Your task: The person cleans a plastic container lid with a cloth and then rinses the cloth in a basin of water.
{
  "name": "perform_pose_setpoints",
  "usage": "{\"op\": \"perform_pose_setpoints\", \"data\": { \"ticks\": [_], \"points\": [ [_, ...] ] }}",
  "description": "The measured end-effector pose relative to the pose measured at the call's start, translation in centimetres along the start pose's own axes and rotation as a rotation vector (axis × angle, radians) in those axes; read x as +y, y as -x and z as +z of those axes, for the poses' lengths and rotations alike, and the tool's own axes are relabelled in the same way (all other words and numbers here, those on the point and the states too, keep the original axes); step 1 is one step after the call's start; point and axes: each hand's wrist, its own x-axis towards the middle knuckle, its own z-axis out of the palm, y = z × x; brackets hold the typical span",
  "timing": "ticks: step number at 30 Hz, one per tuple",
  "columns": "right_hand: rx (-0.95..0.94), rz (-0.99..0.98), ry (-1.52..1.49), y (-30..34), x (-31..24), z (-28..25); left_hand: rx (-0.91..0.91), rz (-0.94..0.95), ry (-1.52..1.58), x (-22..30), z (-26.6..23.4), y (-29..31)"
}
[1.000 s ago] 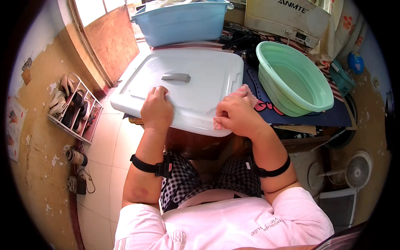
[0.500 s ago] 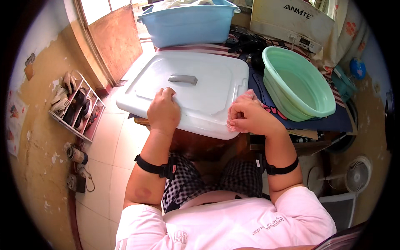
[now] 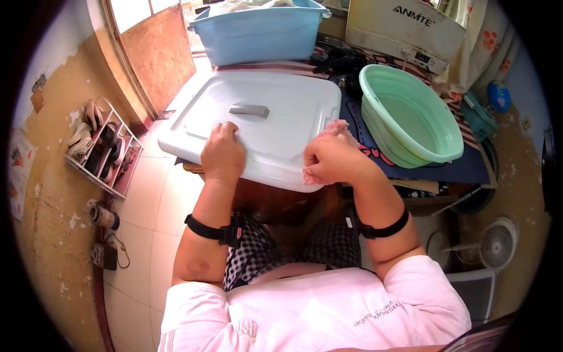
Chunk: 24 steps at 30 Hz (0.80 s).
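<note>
A white plastic lid [image 3: 281, 108] with a grey handle [image 3: 248, 110] lies flat at the table's front edge. My left hand [image 3: 223, 154] rests on the near left part of this lid, its fingers curled; whatever might be under them is hidden. At the lid's near right corner, my right hand [image 3: 334, 159] is closed round a bunched pink cloth [image 3: 340, 127]. Part of the cloth sticks out beyond the fingers and another bit presses against the lid's rim.
A green basin [image 3: 410, 117] with what looks like water stands to the right. Behind the lid is a blue tub [image 3: 258, 35] with pale cloth inside. A white boxy appliance [image 3: 399, 29] stands at the back. Left on the floor is a shoe rack [image 3: 105, 146]; a fan [image 3: 497, 243] is at right.
My right hand and the cloth have shifted slightly left along the lid's near right corner. The whole view has moved a little; my left hand stays on the lid.
</note>
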Motion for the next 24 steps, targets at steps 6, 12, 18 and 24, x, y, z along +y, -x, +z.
{"op": "perform_pose_setpoints", "data": {
  "ticks": [6,12,18,24],
  "points": [
    [-0.168,0.143,-0.109,-1.3,0.1,0.2,-0.017,-0.010,-0.005,0.5,-0.1,0.1],
    [-0.096,0.067,-0.052,-0.6,1.0,-0.4,-0.022,-0.016,0.016,0.4,-0.3,0.1],
    [-0.045,0.011,-0.021,-1.1,-0.1,0.7,-0.025,-0.032,0.010,0.4,-0.1,0.0],
    [-0.050,0.036,-0.023,-0.7,-0.1,0.0,-0.033,-0.044,-0.010,0.5,-0.1,0.0]
  ]
}}
